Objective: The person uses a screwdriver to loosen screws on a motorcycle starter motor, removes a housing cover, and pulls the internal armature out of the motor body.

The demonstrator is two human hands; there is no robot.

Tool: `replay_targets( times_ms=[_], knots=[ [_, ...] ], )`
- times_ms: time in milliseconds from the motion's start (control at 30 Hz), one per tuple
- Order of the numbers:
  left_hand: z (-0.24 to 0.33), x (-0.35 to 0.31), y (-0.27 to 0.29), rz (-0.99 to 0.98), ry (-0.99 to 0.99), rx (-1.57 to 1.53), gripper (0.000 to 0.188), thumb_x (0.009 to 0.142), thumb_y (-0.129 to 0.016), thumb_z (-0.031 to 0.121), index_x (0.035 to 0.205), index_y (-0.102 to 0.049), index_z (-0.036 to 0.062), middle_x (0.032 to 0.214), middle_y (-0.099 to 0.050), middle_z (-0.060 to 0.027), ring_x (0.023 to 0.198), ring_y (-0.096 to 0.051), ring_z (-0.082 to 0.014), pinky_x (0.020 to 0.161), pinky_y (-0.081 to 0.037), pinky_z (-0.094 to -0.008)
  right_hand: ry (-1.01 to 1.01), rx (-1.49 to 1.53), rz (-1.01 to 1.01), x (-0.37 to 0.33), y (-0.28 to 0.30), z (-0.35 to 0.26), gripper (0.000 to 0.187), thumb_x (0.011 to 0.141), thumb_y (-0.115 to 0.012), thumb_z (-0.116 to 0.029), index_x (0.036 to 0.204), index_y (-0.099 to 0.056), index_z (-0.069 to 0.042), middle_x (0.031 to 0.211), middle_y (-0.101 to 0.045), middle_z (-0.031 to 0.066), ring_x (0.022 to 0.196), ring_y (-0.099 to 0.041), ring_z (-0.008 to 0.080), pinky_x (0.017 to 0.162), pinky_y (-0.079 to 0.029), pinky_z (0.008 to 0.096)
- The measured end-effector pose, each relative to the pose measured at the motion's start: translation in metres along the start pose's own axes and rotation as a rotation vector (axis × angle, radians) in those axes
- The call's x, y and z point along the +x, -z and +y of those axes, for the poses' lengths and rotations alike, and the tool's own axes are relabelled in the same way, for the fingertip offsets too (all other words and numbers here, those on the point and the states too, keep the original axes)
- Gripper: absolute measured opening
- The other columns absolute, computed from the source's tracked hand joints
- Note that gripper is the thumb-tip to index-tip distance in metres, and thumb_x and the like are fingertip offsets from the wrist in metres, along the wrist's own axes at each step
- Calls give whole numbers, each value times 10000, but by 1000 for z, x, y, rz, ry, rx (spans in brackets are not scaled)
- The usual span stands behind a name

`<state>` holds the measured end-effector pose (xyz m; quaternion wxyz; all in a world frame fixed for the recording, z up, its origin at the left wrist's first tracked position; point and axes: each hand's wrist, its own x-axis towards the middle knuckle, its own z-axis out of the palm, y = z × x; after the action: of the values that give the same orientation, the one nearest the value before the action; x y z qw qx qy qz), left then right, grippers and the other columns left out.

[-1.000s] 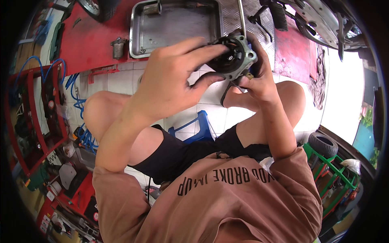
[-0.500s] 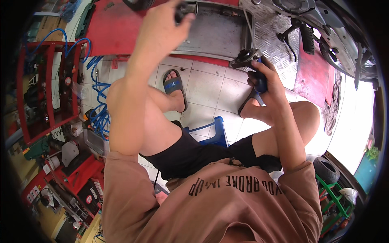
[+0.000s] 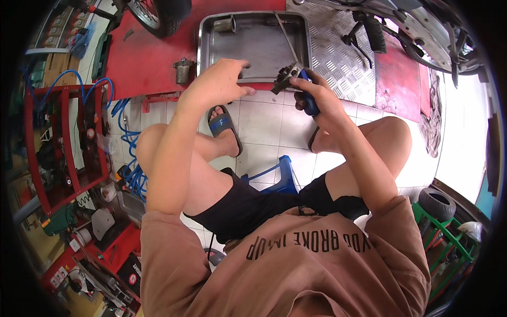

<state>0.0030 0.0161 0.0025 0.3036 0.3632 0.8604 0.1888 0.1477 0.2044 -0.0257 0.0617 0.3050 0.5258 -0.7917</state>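
Right hand (image 3: 321, 101) around metal part (image 3: 288, 75) and blue-handled tool (image 3: 310, 105), left hand (image 3: 222, 79) empty; tray (image 3: 256, 47) beyond, metal cylinder (image 3: 183, 73) alongside.

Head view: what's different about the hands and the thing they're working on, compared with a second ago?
The left hand has let go of the metal part and moved left, its fingers apart by the tray's near edge. The part has turned to another angle. The right hand still holds it together with the blue-handled tool; the metal cylinder stays in the tray.
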Motion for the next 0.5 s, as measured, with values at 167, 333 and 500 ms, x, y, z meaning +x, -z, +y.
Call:
replay_targets(
  times_ms=[167, 333, 500],
  knots=[
    [31, -1, -10, 30, -172, -269, 783, 652, -852, 244, 1321, -515, 16, 1209, -610, -178, 1032, -628, -264, 842, -527, -366, 34, 106, -128, -7, 0, -5, 590, 789, -741, -148, 1267, -462, 56, 846, -548, 54, 629, -511, 93, 541, -433, 241],
    [37, 4, -17, 83, -274, -328, 741, 647, -868, 210, 1286, -544, 20, 1195, -621, -153, 1006, -632, -236, 781, -533, -343, 17, 146, -159, -16, 1, -10, 590, 811, -726, -160, 1280, -440, 54, 884, -552, 54, 636, -517, 95, 534, -437, 250],
    [49, 4, -25, 197, -193, -321, 676, 664, -860, 198, 1249, -573, 20, 1202, -620, -150, 1042, -615, -228, 790, -517, -348, -7, 249, -219, -12, 9, -6, 621, 848, -722, -228, 1324, -420, 34, 932, -559, 59, 652, -523, 101, 548, -441, 251]
  ],
)
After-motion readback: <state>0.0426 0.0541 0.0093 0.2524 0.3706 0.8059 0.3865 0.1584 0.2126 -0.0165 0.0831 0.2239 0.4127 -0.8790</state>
